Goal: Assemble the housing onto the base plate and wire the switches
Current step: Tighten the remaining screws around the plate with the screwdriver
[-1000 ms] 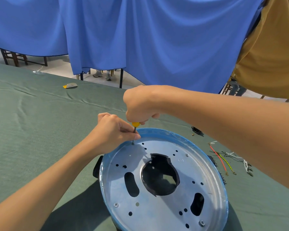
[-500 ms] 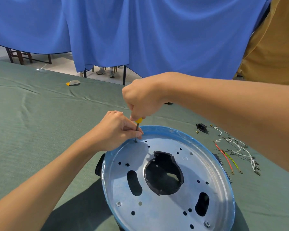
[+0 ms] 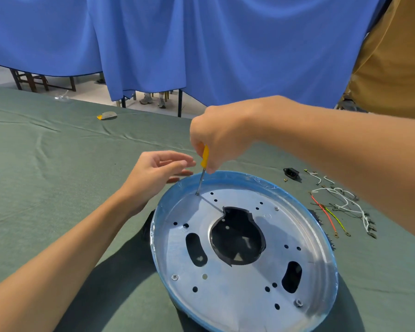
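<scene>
A round metal base plate (image 3: 304,238) with a blue-filmed rim lies on the green cloth, over a black housing (image 3: 147,227) that shows at its left edge and through its central hole. My right hand (image 3: 219,137) grips a yellow-handled screwdriver (image 3: 203,168), held nearly upright with its tip on a screw (image 3: 197,194) near the plate's far left rim. My left hand (image 3: 157,171) hovers just left of the screwdriver, fingers relaxed, holding nothing. Loose wires (image 3: 338,204), white, red and yellow-green, lie right of the plate.
A small black socket part (image 3: 290,173) and tiny brass pieces (image 3: 286,180) lie beyond the wires. A yellow-and-grey item (image 3: 107,115) rests near the table's far edge. Blue curtains hang behind. A person in an ochre shirt (image 3: 393,56) stands at the far right.
My left hand has let go of the screw and screwdriver shaft and drawn back to the left, opening. My right hand keeps the screwdriver on the screw.
</scene>
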The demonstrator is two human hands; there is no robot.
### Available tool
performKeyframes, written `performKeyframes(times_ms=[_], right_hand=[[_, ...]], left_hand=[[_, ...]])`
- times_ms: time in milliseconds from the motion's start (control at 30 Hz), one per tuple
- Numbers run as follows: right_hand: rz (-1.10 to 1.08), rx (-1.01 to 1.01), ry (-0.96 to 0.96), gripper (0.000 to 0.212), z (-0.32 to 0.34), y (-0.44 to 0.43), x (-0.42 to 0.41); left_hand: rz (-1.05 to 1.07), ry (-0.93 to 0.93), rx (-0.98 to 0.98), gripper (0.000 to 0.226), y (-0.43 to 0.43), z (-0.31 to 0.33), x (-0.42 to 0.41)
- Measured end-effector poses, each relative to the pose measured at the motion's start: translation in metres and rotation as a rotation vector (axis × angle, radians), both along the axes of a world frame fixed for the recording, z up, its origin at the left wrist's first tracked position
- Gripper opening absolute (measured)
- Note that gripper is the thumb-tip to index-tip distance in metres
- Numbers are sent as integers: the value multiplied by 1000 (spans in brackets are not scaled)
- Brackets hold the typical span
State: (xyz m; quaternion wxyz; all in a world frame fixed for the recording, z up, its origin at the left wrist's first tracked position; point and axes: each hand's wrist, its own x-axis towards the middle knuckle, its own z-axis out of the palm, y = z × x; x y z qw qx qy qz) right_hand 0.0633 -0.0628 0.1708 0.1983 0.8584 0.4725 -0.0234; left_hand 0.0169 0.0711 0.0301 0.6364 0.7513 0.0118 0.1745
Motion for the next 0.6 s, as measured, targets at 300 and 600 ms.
performKeyframes(times_ms=[300, 600], right_hand=[[245, 8, -119, 42, -1, 1, -6], [-238, 55, 106, 26, -3, 18, -5]], left_hand=[[-22, 359, -65, 41, -10, -9, 1], [-133, 478, 113, 38, 0, 6, -7]])
